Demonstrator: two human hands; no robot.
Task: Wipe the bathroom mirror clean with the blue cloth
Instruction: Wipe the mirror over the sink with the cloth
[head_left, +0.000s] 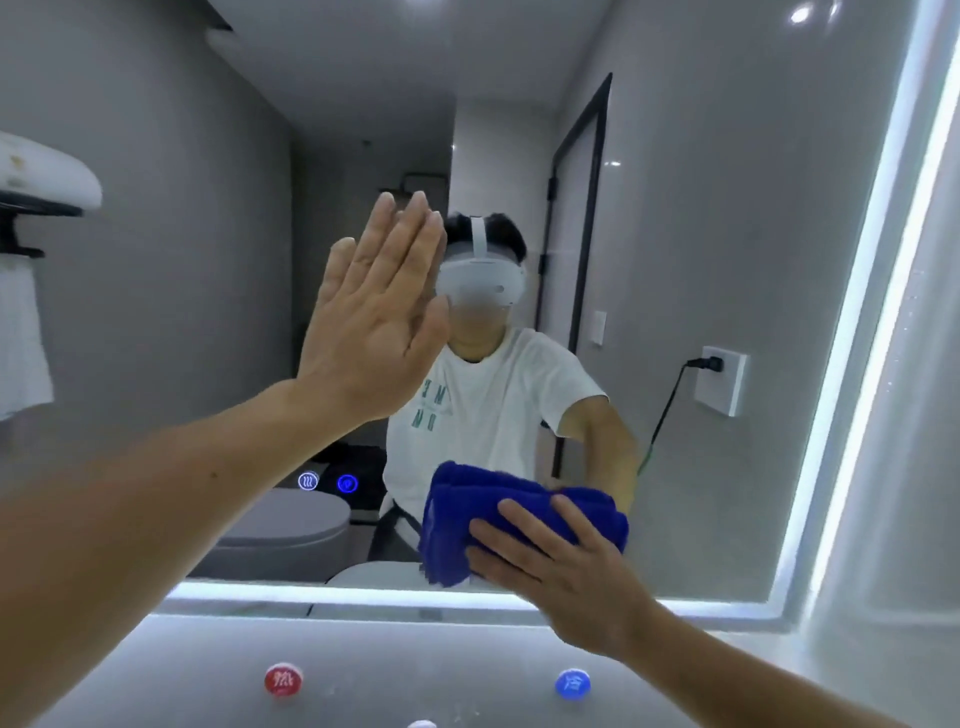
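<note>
The room is a grey-walled bathroom seen almost wholly in the mirror (701, 218), which fills the view. At the far left, one white towel (21, 343) hangs from a dark rack with a folded white one on top of it. The left forearm reaches in from the near left, and the left hand (374, 312) is raised with its four fingers straight and close together, thumb apart, palm flat against the glass at about the height of the reflected head. Below it two round lit icons (308, 481) glow side by side on the glass, over the reflection of one grey toilet (280, 525).

Under the mirror a grey surface (426, 660) carries two round caps: a red cap (283, 680) to the left and a blue cap (572, 685) to the right, well apart.

In the middle the reflected person wears a white headset (480, 283) and a white T-shirt. The blue cloth (483, 514), bunched in folds, sits low on the glass just above the bottom edge. The right hand (561, 566) lies over its right part, fingers spread and nearly straight, pressing it to the mirror; the forearm comes from the near right. The two hands are well apart.

Further right are one dark-framed door (576, 260), one white wall socket (722, 379) with a black plug, and the bright light strip (852, 364) along the mirror's edge.
</note>
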